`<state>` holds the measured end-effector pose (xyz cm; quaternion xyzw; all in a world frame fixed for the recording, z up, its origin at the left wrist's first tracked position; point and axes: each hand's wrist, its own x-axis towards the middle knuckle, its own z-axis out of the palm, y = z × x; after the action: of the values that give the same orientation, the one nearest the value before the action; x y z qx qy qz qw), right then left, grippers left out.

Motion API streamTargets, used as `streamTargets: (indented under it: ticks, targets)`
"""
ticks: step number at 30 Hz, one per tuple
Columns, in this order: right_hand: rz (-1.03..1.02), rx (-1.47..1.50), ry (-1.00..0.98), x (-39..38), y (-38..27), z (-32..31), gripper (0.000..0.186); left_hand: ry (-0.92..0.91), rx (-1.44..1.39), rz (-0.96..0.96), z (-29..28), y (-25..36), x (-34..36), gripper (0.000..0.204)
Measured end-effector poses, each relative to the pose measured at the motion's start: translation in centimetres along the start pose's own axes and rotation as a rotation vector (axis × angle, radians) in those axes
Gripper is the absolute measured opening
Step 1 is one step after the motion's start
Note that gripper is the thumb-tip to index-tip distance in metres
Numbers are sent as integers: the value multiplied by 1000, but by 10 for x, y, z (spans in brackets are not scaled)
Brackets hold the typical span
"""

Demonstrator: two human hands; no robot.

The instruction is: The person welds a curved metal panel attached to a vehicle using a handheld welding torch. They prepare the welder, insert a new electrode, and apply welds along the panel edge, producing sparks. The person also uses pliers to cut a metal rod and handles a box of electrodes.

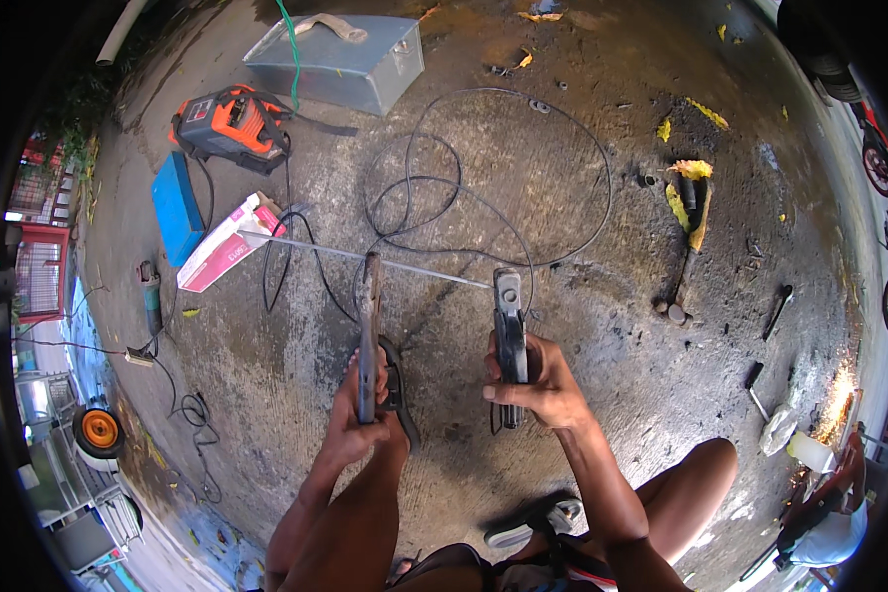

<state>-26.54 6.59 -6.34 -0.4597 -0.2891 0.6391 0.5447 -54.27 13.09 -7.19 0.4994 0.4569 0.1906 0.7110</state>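
In the head view, the left hand (351,408) and right hand (549,389) are held up side by side above the concrete ground (622,370), well apart. The left fingers are closed around the lower part of a dark brown bar (368,331), which points away from the body; whether it is metal or wood I cannot tell. The right fingers are wrapped around a black clamp-like tool (509,340), with the thumb across its near side.

A thin grey rod (424,270) runs leftward from the tool's far end, crossing at the tip of the bar and reaching over the pink-and-white box (212,259). Whether rod and bar touch is unclear.

The step in hand appears to be lining up or steadying the rod with both hands. The next move seems to call for a firm right grip and a check that the rod sits securely in the tool, with its long free end kept from swinging.

Beyond lie a looped black cable (611,183) and an orange-and-black machine (232,123). At far right, a co-worker (827,535) crouches close to flying sparks (841,395).
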Motion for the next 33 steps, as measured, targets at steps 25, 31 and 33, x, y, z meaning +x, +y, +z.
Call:
streamTargets:
  ticks: [25, 31, 33]
  targets:
    - [-4, 474, 437, -98, -32, -56, 39, -346, 53, -75, 95, 52, 53, 97]
    - [-35, 497, 470, -115, -42, -64, 34, -410, 72, -55, 111, 66, 57, 96]
    - [-43, 448, 463, -121, -43, -67, 34, -444, 95, -38, 115, 73, 57, 95]
